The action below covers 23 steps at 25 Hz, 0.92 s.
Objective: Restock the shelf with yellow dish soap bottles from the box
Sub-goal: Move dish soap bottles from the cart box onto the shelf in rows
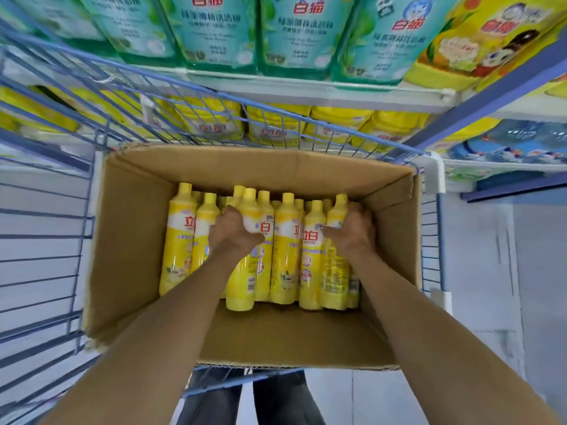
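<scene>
While both bare arms reach down from the near edge, the left hand (233, 231) wraps round the upper part of one yellow soap bottle (245, 280), fingers curled over its far side and the thumb lying across the label. The right hand (352, 234) grips a second bottle (336, 277) in the same way; this one stands at the right end of the front row, just beside the box's right wall. Both bottles are inside the open cardboard box (138, 225), packed among the other yellow bottles (285, 250), which stand upright with their caps up in close rows against the far wall. The bottle in the left hand sits a little forward of its neighbours, its base nearer the viewer than theirs; whether it is off the box floor cannot be told. Bare cardboard floor shows on the near side of the box. The box rests in a blue wire cart (46, 234), whose mesh sides rise at the left, far and right. Beyond the cart stands the shelf (306, 90), its white edge running across the top of the view. On the upper level are large green containers (214, 32) with red lettering, and a yellow container (478, 47) at the right. On the level below, seen partly through the cart's wires, stand more yellow soap containers (276, 124) side by side. Dark trouser legs (276, 400) show below the box on a pale floor.
</scene>
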Motion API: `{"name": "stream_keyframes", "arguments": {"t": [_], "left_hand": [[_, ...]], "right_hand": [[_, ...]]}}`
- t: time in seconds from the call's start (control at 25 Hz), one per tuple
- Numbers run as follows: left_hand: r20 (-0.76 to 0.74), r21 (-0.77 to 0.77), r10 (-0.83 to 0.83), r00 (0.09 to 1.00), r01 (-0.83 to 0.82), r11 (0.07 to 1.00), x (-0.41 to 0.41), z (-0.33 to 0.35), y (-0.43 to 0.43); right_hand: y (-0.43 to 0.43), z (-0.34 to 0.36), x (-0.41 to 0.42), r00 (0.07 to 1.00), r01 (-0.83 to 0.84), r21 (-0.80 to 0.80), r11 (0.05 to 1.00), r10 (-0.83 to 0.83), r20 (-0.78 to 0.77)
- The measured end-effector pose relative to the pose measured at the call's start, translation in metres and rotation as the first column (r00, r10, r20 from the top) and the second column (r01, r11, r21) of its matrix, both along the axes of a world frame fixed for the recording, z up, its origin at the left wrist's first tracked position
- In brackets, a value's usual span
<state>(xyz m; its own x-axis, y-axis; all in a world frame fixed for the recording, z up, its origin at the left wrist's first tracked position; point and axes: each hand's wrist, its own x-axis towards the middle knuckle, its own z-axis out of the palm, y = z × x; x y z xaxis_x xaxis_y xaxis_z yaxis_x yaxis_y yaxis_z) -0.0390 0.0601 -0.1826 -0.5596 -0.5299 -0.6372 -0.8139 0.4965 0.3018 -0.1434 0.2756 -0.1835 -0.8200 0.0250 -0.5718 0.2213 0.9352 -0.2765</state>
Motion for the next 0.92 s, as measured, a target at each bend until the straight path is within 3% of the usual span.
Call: {"name": "stream_keyframes", "arguments": {"t": [0.12,0.2,0.28,0.44,0.6,0.92], "left_hand": [[-0.052,0.081,0.106,0.993,-0.101,0.992,0.006,0.017,-0.003],[-0.128,0.135,0.129,0.983,-0.111,0.985,0.007,0.037,-0.006],[-0.253,0.186,0.1,0.962,-0.053,0.981,0.001,0.067,-0.012],[-0.486,0.219,-0.012,0.874,0.135,0.966,-0.027,0.156,-0.03],[-0.66,0.253,0.039,0.75,0.173,0.952,-0.054,0.25,-0.06],[-0.887,0.115,-0.012,0.461,0.246,0.962,-0.08,0.45,-0.135]], "right_hand": [[-0.003,0.025,0.005,1.0,-0.015,-0.118,0.993,0.016,0.013],[-0.012,0.053,0.005,0.993,-0.121,-0.183,0.976,0.119,-0.02],[-0.023,0.085,0.0,0.97,-0.242,-0.241,0.94,0.226,-0.092],[-0.049,0.166,-0.017,0.944,-0.327,-0.417,0.848,0.27,-0.189],[-0.089,0.259,-0.03,0.9,-0.402,-0.526,0.749,0.22,-0.376],[-0.164,0.446,-0.061,0.77,-0.52,-0.59,0.617,0.04,-0.637]]}}
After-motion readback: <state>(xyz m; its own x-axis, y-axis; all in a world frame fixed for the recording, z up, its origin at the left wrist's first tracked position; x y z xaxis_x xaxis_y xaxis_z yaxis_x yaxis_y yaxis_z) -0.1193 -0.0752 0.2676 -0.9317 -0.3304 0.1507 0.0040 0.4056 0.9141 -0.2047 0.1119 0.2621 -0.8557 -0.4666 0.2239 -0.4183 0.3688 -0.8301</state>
